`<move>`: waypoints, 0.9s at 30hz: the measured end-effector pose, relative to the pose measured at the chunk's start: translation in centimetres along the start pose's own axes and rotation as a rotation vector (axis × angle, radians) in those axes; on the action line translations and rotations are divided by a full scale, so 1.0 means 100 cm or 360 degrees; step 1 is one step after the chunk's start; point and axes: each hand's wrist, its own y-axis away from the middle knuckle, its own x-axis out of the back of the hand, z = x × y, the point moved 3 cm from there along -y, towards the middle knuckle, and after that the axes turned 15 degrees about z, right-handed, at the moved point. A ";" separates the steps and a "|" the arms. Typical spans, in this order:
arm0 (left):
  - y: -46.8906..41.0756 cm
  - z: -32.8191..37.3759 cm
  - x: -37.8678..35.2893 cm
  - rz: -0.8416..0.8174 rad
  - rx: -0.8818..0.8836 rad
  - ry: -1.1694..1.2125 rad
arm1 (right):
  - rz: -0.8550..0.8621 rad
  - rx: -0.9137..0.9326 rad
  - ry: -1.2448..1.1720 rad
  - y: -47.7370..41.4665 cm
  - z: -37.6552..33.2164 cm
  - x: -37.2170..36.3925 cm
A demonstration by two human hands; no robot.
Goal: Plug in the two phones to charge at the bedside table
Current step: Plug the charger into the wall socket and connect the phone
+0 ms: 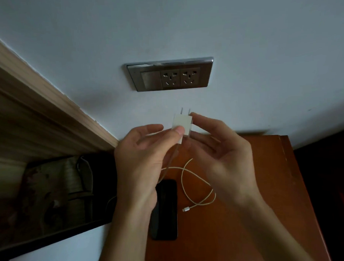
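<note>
A white charger plug [182,123] with two metal prongs pointing up is pinched between the thumb and fingers of my left hand [142,156]. My right hand [222,152] is beside it, fingers spread, with a fingertip touching the plug's right edge. A white cable [198,186] hangs from the plug and loops on the wooden bedside table [266,185], its free connector [185,209] lying loose. One black phone [166,210] lies face up on the table, partly under my left wrist. A second phone is not visible. The metal wall socket panel [170,74] has two empty outlets above the plug.
A wooden headboard edge [49,103] runs diagonally on the left. Below it sits a dark gap with a cloth or bag [71,178] and a thin cable. The white wall fills the upper view.
</note>
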 end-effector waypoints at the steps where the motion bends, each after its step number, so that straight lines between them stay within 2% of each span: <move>1: -0.005 0.002 -0.001 0.0027 0.0009 -0.0013 | 0.0025 0.0049 0.0071 -0.005 0.000 -0.003; 4: -0.018 0.007 -0.006 0.0019 0.0083 0.0011 | 0.0146 0.0220 0.0263 -0.021 -0.002 -0.015; 7: -0.027 0.015 -0.017 -0.0098 0.0146 0.0114 | 0.0243 0.0221 0.0308 -0.035 0.000 -0.025; 12: -0.049 0.023 -0.028 -0.0175 0.0128 0.0025 | 0.0310 0.0126 0.0268 -0.056 0.007 -0.028; 17: -0.058 0.026 -0.033 -0.0133 0.0142 0.0015 | 0.0320 0.0130 0.0257 -0.064 0.012 -0.033; 27: -0.060 0.029 -0.034 -0.0125 0.0051 0.0058 | 0.0404 0.0099 0.0001 -0.067 0.019 -0.037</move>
